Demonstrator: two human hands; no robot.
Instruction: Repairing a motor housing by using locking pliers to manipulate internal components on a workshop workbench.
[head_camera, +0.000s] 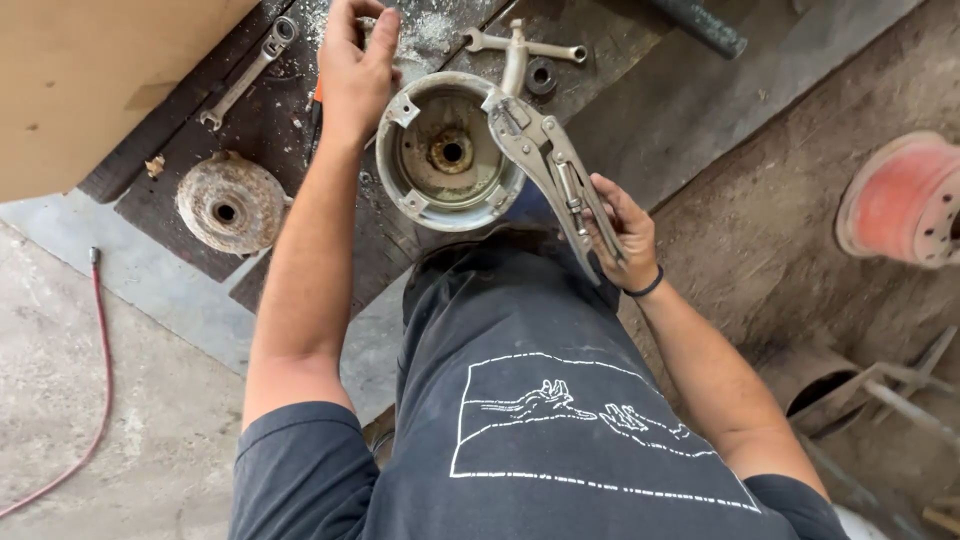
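Head view, looking straight down over the person's dark T-shirt.

Right hand (622, 232): fingers wrapped shut around the handles of a pair of long silver locking pliers (548, 160). Up and left of that hand, the pliers' jaws sit on the rim of a round, shallow, grey metal housing (447, 150) with a rusty hub at its centre; they appear clamped there, though I cannot confirm the lock is set.

Left hand (355, 62): reaching forward past the housing's far-left edge, fingers curled down onto the dusty dark wooden bench (290, 130). Whether it pinches anything I cannot tell; something orange shows just beneath the wrist.

Around the left hand: a silver combination wrench (248, 72) lies to its left, and a rusty round disc-shaped cover (230, 203) lies nearer the body on the same side. Beyond the housing lie a second open-ended wrench (525, 45) and a small dark ring (541, 75).

My read on progress: the housing is open and empty apart from the hub, and the rusty cover lies apart, so disassembly looks well along. The housing is gripped by the pliers, not freed of them.
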